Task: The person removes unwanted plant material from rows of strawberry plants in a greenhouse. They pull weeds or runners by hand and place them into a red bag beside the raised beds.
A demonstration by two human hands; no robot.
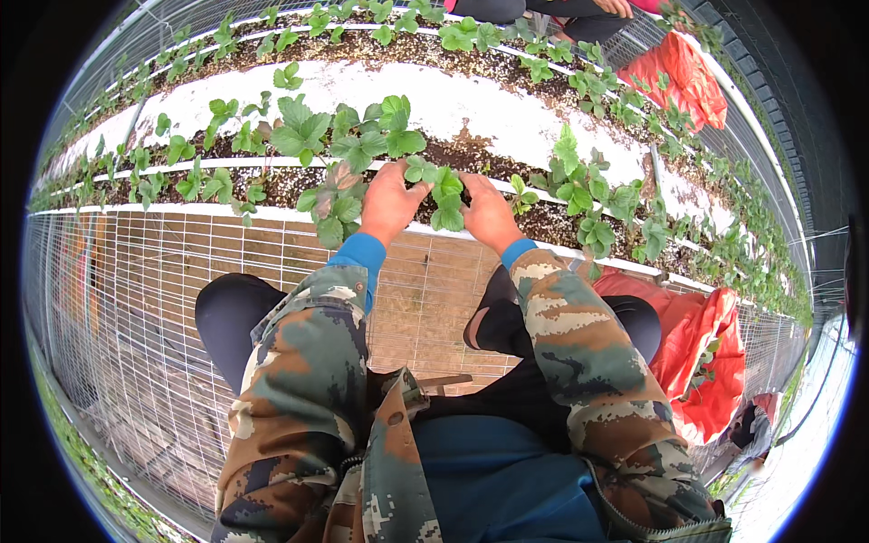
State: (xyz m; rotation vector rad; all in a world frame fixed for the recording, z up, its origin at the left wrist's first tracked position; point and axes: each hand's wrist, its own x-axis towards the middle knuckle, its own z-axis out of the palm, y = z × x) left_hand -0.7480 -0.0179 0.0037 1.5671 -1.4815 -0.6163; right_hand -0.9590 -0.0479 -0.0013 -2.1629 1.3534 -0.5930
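Observation:
A small strawberry plant (445,192) with green leaves stands at the near edge of a trough of dark soil, between my two hands. My left hand (389,201) is closed in at its left side, with the thumb against a leaf. From the right, my right hand (489,214) closes in on the same plant, its fingers bent down at the soil. Leaves and soil hide the fingertips of both hands and the base of the plant. Just beyond my left hand grows a larger strawberry plant (358,136) with broad leaves, some of them reddish.
White sheeting (362,86) runs between two planted rows. Wire mesh (145,299) hangs below the near trough. On the right a red sack (715,353) holds some leaves; another red sack (679,77) lies farther off. Another person's hand (615,7) shows across the bed.

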